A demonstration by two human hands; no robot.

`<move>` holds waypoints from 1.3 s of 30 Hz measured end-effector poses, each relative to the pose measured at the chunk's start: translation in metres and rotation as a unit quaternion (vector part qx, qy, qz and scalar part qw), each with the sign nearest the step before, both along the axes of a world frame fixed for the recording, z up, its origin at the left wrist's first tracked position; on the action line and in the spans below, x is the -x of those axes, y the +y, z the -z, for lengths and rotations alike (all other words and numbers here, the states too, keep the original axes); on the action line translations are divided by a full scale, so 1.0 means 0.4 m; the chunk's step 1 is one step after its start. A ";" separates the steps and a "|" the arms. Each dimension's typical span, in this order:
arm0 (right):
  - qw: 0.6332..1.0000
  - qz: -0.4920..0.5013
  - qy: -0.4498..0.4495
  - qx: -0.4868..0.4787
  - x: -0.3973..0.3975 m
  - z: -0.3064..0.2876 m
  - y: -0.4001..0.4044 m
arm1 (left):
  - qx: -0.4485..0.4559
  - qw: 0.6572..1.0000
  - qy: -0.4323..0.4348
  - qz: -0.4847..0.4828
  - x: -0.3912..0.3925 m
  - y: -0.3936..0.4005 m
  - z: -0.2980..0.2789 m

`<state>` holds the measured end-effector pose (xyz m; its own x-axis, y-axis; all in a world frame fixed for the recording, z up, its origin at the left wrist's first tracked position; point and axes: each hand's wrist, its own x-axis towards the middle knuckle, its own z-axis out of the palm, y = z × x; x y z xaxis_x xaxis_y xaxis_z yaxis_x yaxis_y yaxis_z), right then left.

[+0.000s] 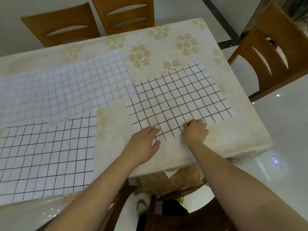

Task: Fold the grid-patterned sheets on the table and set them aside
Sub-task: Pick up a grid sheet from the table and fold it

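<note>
On the floral tablecloth (166, 47), the bold-grid sheet (180, 97) lies near its right end. The right hand (195, 130) pinches its near edge; the left hand (143, 144) rests beside it, fingers spread. Best lift both near corners evenly, matching edges before creasing.

1. This is a home dining room.
2. A dining table (208, 144) wears a cream tablecloth (166, 47) printed with beige flower clusters, draped over the edges.
3. Matching wooden dining chairs with curved slot cut-outs ring it: two chairs (93, 22) beyond the table, far from where the hands work, and another chair (273, 55) off to the right of them.
4. The floor (283, 147) is glossy pale tile, mirroring ceiling lights.
</note>
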<state>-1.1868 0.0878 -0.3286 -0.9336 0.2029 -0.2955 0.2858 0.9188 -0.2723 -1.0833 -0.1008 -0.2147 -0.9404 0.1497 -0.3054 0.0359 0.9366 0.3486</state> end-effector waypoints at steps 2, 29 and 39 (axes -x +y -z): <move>1.000 -0.002 0.004 -0.006 -0.003 0.001 0.000 | -0.002 1.000 -0.002 -0.001 -0.003 -0.005 0.003; 0.946 -0.146 0.289 0.009 -0.271 -0.269 -0.012 | 0.010 0.998 0.055 0.041 -0.127 -0.062 -0.067; 0.894 -0.267 0.331 0.144 -0.302 -0.583 -0.072 | -0.012 0.993 0.116 -0.011 -0.141 -0.164 -0.146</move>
<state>-1.0659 0.0588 -0.0953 -0.8643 -0.3186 0.3893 -0.4832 0.7411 -0.4662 -1.0267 -0.1663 -0.1562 -0.9882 0.1322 -0.0776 0.0965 0.9298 0.3553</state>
